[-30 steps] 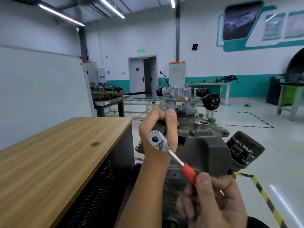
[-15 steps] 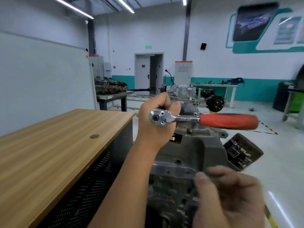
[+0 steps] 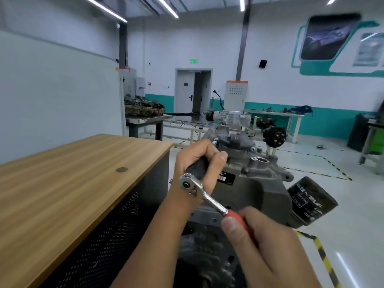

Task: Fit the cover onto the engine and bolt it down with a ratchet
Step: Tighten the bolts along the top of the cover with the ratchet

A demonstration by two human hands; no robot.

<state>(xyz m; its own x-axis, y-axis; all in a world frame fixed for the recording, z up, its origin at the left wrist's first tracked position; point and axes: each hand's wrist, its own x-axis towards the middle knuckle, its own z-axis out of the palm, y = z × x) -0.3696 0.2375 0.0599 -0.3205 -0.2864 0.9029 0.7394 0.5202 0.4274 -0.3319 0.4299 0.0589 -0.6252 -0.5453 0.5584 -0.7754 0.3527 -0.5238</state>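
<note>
**Both hands on the ratchet at the engine**

The left hand (image 3: 199, 163) is wrapped around a dark extension bar just behind the chrome head of the ratchet (image 3: 199, 192), steadying it against the upper left side of the engine (image 3: 255, 190). The right hand (image 3: 264, 244) grips the ratchet's red handle, which slants down and to the right from the head, thumb laid along the top. The grey cover (image 3: 239, 140) sits on top of the engine, beyond the left hand (the bar's far tip pokes out just above the knuckles, near the cover's edge). A black oil filter (image 3: 311, 200) sticks out on the engine's right. A wooden-topped bench (image 3: 62, 183) stands just to the left.
</note>
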